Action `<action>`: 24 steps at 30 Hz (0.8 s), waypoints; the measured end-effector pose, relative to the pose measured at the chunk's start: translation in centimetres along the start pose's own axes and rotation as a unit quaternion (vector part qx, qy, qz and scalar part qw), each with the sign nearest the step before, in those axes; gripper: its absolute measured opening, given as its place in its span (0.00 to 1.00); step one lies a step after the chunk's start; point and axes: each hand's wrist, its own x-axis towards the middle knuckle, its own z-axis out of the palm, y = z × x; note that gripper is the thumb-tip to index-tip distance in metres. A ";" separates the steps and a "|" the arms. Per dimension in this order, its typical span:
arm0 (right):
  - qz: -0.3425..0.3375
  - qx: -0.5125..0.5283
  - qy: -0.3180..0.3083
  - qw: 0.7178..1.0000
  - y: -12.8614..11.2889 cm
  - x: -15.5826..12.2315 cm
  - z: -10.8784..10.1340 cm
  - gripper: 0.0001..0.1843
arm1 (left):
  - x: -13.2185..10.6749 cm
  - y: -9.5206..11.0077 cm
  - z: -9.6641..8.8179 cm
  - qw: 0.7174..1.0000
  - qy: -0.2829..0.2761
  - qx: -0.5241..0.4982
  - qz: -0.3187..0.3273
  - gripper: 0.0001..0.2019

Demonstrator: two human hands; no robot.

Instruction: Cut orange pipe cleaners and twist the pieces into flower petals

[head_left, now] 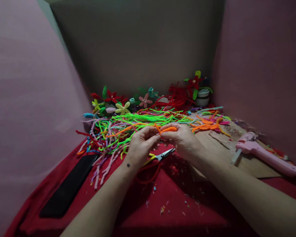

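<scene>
Both hands meet over the middle of the table, pinching one bent orange pipe cleaner (169,129). My left hand (143,141) grips its left end between thumb and forefinger, where a short tip sticks up. My right hand (184,140) is closed on its looped right part, which lies along the fingers. Below the hands lie scissors (162,154) with yellow handles, their blades pointing right; part of the handles is hidden by my left wrist. Just behind the hands is a heap of loose pipe cleaners (148,117), mostly bright green, with pink and orange ones.
A black flat case (69,186) lies at left on the red cloth (138,210). At right, a pink glue gun (268,156) rests on a brown board (251,164). Pipe-cleaner flowers (123,108) and a small white pot (202,97) stand at the back.
</scene>
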 end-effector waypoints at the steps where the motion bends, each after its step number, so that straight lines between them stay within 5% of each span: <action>1: -0.001 -0.004 0.005 1.000 0.0 0.0 0.0 0.08 | 0.0 0.0 0.0 1.000 -0.002 -0.010 0.000 0.07; 5: 0.000 -0.006 0.013 1.000 -0.1 0.0 0.2 0.09 | -0.1 0.0 -0.1 1.000 -0.002 -0.002 0.014 0.05; 8: 0.002 0.007 0.006 1.000 -0.3 0.0 0.2 0.08 | -0.2 -0.5 -0.4 0.990 0.006 0.100 0.096 0.04; 12: 0.049 0.042 0.008 0.998 -0.5 0.2 0.1 0.08 | -0.4 -1.1 -0.9 0.893 -0.007 0.347 0.287 0.09; 14: 0.056 0.040 0.002 0.998 -0.5 0.2 0.0 0.08 | -0.4 -0.9 -0.9 0.877 -0.009 0.372 0.303 0.09; 16: 0.036 0.006 -0.003 0.999 -0.5 0.2 -0.1 0.09 | -0.3 -0.3 -0.9 0.924 -0.002 0.303 0.232 0.07; 19: -0.012 -0.087 -0.007 0.996 -0.7 0.0 0.1 0.08 | 0.0 0.7 -1.3 0.991 -0.041 0.126 0.032 0.08; 21: -0.045 -0.156 -0.008 0.987 -0.9 -0.2 0.3 0.07 | 0.2 1.0 -1.7 0.991 -0.106 0.050 -0.064 0.10; 24: -0.095 -0.243 -0.013 0.965 -1.0 -0.5 0.4 0.07 | 0.4 0.9 -2.2 0.983 -0.149 0.017 -0.108 0.09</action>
